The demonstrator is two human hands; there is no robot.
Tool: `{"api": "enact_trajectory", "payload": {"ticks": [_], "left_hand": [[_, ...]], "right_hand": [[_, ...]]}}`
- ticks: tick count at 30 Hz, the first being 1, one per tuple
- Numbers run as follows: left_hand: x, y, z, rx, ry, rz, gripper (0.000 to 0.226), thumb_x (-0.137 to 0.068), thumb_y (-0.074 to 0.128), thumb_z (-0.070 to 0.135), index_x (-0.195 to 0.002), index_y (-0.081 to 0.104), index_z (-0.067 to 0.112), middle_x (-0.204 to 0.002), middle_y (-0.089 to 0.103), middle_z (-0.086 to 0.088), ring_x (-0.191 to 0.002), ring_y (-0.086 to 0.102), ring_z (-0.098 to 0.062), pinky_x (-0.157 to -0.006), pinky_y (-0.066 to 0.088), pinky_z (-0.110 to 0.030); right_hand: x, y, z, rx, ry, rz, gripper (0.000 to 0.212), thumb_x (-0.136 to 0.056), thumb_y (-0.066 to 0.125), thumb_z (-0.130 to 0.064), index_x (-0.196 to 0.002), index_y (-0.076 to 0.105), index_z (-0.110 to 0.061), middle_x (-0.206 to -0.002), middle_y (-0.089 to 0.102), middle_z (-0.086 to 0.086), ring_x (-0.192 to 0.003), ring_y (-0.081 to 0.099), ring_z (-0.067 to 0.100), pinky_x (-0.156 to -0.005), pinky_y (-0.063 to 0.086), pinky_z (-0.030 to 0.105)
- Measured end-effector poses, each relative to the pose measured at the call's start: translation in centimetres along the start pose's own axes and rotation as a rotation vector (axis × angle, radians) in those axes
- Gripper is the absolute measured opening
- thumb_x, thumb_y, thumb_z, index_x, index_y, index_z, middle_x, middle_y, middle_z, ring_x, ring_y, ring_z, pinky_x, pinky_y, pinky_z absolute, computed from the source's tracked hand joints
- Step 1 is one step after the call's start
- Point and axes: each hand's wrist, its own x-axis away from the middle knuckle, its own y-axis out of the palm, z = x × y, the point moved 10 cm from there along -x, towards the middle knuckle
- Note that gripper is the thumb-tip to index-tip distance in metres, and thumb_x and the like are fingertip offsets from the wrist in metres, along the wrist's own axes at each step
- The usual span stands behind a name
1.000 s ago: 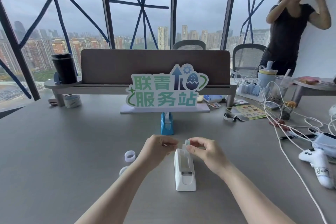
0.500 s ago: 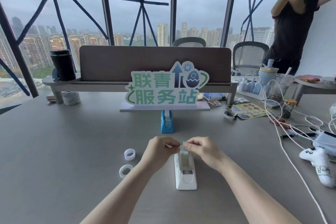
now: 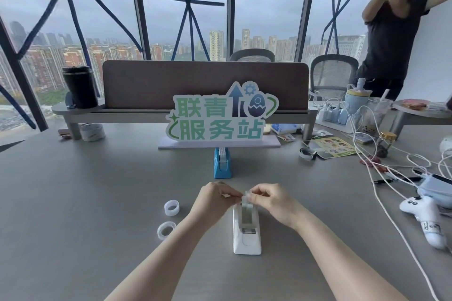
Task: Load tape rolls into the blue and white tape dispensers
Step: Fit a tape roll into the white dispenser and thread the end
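- Head view: white dispenser (image 3: 247,232) lies lengthwise on grey tabletop (image 3: 97,215), near centre, cutter end toward camera.
- Left hand (image 3: 215,199) and right hand (image 3: 271,200) meet over the dispenser's far end, both pinching a small tape roll (image 3: 245,197) right at the top of the dispenser.
- Left grip: fingers together on the roll's left side. Right grip: fingers together on its right side. Roll mostly hidden by fingers; can't tell if seated in the slot.
- Two spare rolls left of the dispenser, apart from it: one upright (image 3: 171,207), one flat (image 3: 166,230) nearer camera.
- Blue dispenser (image 3: 222,165) farther back, just in front of the sign (image 3: 220,117), with tape showing in it.
- Black mug (image 3: 80,87) on shelf at left; white cables (image 3: 403,171) and a white controller (image 3: 423,215) at right.
- Second person (image 3: 396,32) stands at far right, arms raised.
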Motion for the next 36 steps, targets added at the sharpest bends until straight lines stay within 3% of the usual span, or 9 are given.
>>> {"api": "enact_trajectory", "payload": {"ticks": [5, 10, 16, 22, 25, 28, 31, 34, 36], "left_hand": [[0.0, 0.1, -0.4, 0.054, -0.017, -0.036, 0.012, -0.079, 0.072, 0.01, -0.087, 0.079, 0.015, -0.074, 0.064, 0.014, -0.053, 0.055, 0.012, -0.061, 0.04, -0.004], [0.0, 0.3, -0.4, 0.029, -0.002, -0.056, 0.011, -0.078, 0.073, 0.015, -0.086, 0.079, 0.02, -0.076, 0.065, 0.015, -0.058, 0.056, 0.009, -0.067, 0.044, -0.014], [0.2, 0.1, -0.4, 0.014, 0.017, -0.017, 0.01, -0.077, 0.074, 0.018, -0.08, 0.078, 0.026, -0.076, 0.066, 0.013, -0.058, 0.055, 0.006, -0.063, 0.042, -0.01], [0.3, 0.1, -0.2, 0.006, 0.023, -0.019, 0.009, -0.079, 0.073, 0.021, -0.083, 0.078, 0.027, -0.08, 0.066, 0.012, -0.062, 0.054, -0.002, -0.06, 0.04, -0.007], [0.4, 0.0, -0.2, 0.027, 0.026, -0.016, 0.012, -0.081, 0.071, 0.02, -0.088, 0.077, 0.028, -0.086, 0.068, 0.01, -0.066, 0.057, -0.004, -0.062, 0.042, -0.005], [0.4, 0.0, 0.0, 0.051, 0.054, -0.02, 0.015, -0.082, 0.07, 0.015, -0.09, 0.078, 0.025, -0.085, 0.068, 0.011, -0.067, 0.059, 0.004, -0.066, 0.042, -0.004], [0.4, 0.4, 0.1, 0.047, 0.077, -0.03, 0.016, -0.082, 0.07, 0.011, -0.091, 0.078, 0.02, -0.088, 0.069, 0.011, -0.071, 0.06, 0.012, -0.073, 0.044, -0.005], [0.3, 0.6, 0.0, 0.014, 0.076, -0.033, 0.015, -0.082, 0.069, 0.011, -0.092, 0.078, 0.018, -0.089, 0.07, 0.011, -0.073, 0.061, 0.009, -0.075, 0.044, -0.006], [0.2, 0.6, -0.1, 0.023, 0.06, -0.027, 0.016, -0.083, 0.068, 0.01, -0.092, 0.078, 0.017, -0.086, 0.069, 0.013, -0.069, 0.06, 0.012, -0.071, 0.043, -0.002]], "right_hand": [[0.1, 0.3, 0.3, -0.052, 0.009, 0.021, 0.02, -0.085, 0.063, -0.038, -0.087, 0.07, -0.02, -0.081, 0.066, -0.003, -0.076, 0.055, 0.009, -0.075, 0.042, 0.028], [0.2, 0.5, 0.1, -0.094, 0.003, 0.025, 0.016, -0.09, 0.059, -0.035, -0.091, 0.069, -0.024, -0.096, 0.07, 0.007, -0.085, 0.059, 0.012, -0.08, 0.043, 0.027], [0.1, 0.9, 0.7, 0.027, 0.022, 0.024, 0.019, -0.094, 0.056, -0.036, -0.097, 0.072, -0.026, -0.097, 0.071, -0.003, -0.094, 0.063, 0.015, -0.086, 0.047, 0.03], [0.3, 0.6, -0.2, 0.002, -0.021, 0.088, 0.013, -0.094, 0.058, -0.029, -0.095, 0.066, -0.019, -0.091, 0.064, 0.003, -0.078, 0.053, 0.011, -0.068, 0.04, 0.014], [0.3, 0.5, -0.5, 0.056, -0.039, 0.089, 0.017, -0.095, 0.057, -0.032, -0.094, 0.064, -0.017, -0.094, 0.066, 0.01, -0.075, 0.052, 0.011, -0.068, 0.041, 0.021], [0.4, -0.4, -0.5, 0.066, -0.055, 0.191, 0.014, -0.093, 0.059, -0.034, -0.087, 0.064, -0.021, -0.08, 0.064, -0.005, -0.07, 0.054, 0.006, -0.067, 0.043, 0.026], [1.2, -1.6, -0.8, 0.074, -0.126, 0.33, 0.014, -0.091, 0.062, -0.025, -0.08, 0.069, -0.022, -0.07, 0.066, -0.01, -0.065, 0.056, 0.001, -0.064, 0.043, 0.021], [1.7, -1.6, -0.6, 0.097, -0.153, 0.297, 0.014, -0.092, 0.062, -0.019, -0.089, 0.076, -0.02, -0.086, 0.072, -0.009, -0.078, 0.061, -0.001, -0.068, 0.043, 0.011], [1.6, -1.3, -0.3, 0.123, -0.158, 0.251, 0.017, -0.094, 0.059, -0.02, -0.096, 0.076, -0.02, -0.097, 0.072, -0.01, -0.089, 0.062, 0.001, -0.079, 0.045, 0.015]]}}
